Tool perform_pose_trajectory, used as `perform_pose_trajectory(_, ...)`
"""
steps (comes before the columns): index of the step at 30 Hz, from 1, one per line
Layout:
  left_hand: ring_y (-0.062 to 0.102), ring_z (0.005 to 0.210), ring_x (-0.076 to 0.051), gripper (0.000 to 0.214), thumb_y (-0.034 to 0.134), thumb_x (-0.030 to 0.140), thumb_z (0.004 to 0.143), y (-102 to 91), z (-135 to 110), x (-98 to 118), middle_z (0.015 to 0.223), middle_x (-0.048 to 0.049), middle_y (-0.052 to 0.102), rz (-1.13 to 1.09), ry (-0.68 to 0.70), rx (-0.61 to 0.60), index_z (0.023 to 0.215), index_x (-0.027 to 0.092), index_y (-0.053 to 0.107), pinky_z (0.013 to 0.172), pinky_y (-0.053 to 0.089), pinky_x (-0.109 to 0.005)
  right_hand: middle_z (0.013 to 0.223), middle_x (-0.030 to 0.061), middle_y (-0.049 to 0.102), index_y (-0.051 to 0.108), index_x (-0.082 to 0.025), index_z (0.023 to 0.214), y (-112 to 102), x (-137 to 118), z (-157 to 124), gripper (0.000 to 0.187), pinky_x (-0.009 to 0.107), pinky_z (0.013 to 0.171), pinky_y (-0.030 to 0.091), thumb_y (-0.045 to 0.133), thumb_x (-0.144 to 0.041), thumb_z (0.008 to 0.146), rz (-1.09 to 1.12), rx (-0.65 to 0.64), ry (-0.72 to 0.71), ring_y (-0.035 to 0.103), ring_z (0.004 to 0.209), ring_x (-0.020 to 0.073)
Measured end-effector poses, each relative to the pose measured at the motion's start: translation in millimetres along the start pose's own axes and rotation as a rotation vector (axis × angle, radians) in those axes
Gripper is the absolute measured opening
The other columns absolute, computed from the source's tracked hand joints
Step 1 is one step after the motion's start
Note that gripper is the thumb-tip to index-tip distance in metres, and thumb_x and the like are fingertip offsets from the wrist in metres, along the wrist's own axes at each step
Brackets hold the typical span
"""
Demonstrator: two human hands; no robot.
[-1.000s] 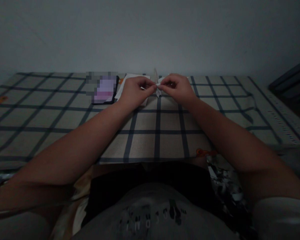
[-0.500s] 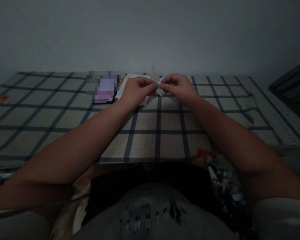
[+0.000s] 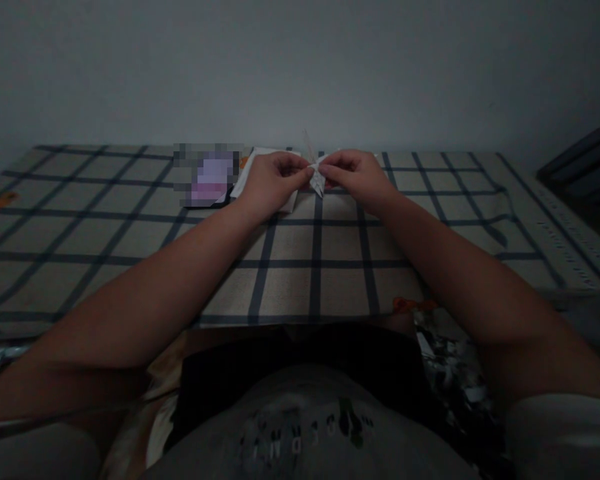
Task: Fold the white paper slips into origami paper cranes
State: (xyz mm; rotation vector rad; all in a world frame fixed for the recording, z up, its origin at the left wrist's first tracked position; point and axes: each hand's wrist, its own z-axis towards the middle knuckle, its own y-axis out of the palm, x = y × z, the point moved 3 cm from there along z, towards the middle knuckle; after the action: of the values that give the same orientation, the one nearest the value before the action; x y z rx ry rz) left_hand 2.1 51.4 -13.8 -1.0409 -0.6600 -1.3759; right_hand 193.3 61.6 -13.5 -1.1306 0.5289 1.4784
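A small piece of folded white paper (image 3: pixel 318 183) with a pointed lower end is pinched between my two hands, above the far part of the table. My left hand (image 3: pixel 275 177) grips its left side with thumb and fingertips. From the other side, my right hand (image 3: pixel 357 175) pinches it with thumb and index finger. The fingertips of both hands nearly meet and cover its upper part. A thin pale strand (image 3: pixel 307 143) rises behind the paper; what it belongs to is unclear. White sheets (image 3: pixel 247 175) lie partly under and behind my left hand.
A phone with a lit purple screen (image 3: pixel 211 179) lies left of the sheets, partly pixelated. The checked tablecloth (image 3: pixel 290 287) covers the table up to the grey wall (image 3: pixel 300 73). A dark slatted object (image 3: pixel 585 167) stands at the far right.
The folded paper has turned between my fingers: its several spread points now show as one flatter, diamond-like face pointing down. Both hands stay almost in place.
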Motion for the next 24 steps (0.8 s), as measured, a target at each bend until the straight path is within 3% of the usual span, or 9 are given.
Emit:
perform_pose_trajectory(4,0.071,0.071,-0.015,0.010,0.081,0.023,0.084,-1.4,1,-3,0.079,-0.0018,0.076,0.052,0.021,-0.005,0.083,0.017,0.074,0.072,0.060,-0.030,0.083,0.0014,0.072,0.074,-0.018,0.093,-2,2,1,0.019,0.031,0.076,0.061,0.081,-0.036,0.091,-0.058,0.016,-0.018,0.068,0.079,0.0152)
perform_pose_trajectory(9,0.071,0.075,-0.017,0.014,0.083,0.030,0.083,-2.8,-3,3,0.080,-0.0028,0.076,0.210,0.056,0.020,0.085,0.018,0.076,0.075,0.060,-0.031,0.085,0.0021,0.071,0.074,-0.019,0.096,-2,6,2,0.025,0.030,0.074,0.059,0.080,-0.043,0.090,-0.215,0.031,-0.112,0.066,0.079,0.0159)
perform_pose_trajectory(13,0.070,0.071,-0.016,0.014,0.082,0.030,0.085,-0.8,-6,3,0.077,-0.0019,0.075,0.135,0.013,0.065,0.084,0.018,0.074,0.071,0.059,-0.030,0.086,0.0026,0.070,0.073,-0.020,0.095,1,-4,-2,0.028,0.031,0.075,0.057,0.075,-0.047,0.093,-0.393,0.077,-0.280,0.063,0.079,0.0157)
perform_pose_trajectory(18,0.072,0.069,-0.015,0.014,0.083,0.027,0.086,-0.4,-5,-2,0.075,-0.0002,0.074,0.070,0.003,0.113,0.083,0.018,0.072,0.071,0.061,-0.030,0.091,0.0050,0.071,0.075,-0.019,0.098,2,-12,-6,0.022,0.036,0.081,0.057,0.067,-0.039,0.099,-0.531,0.079,-0.442,0.065,0.083,0.0177)
perform_pose_trajectory(24,0.075,0.075,-0.015,0.011,0.081,0.022,0.087,1.5,-7,1,0.078,0.0003,0.076,-0.057,-0.040,0.128,0.084,0.018,0.071,0.077,0.063,-0.030,0.095,0.0055,0.074,0.080,-0.021,0.103,1,-8,-5,0.023,0.040,0.088,0.057,0.065,-0.038,0.100,-0.527,0.023,-0.469,0.068,0.093,0.0211)
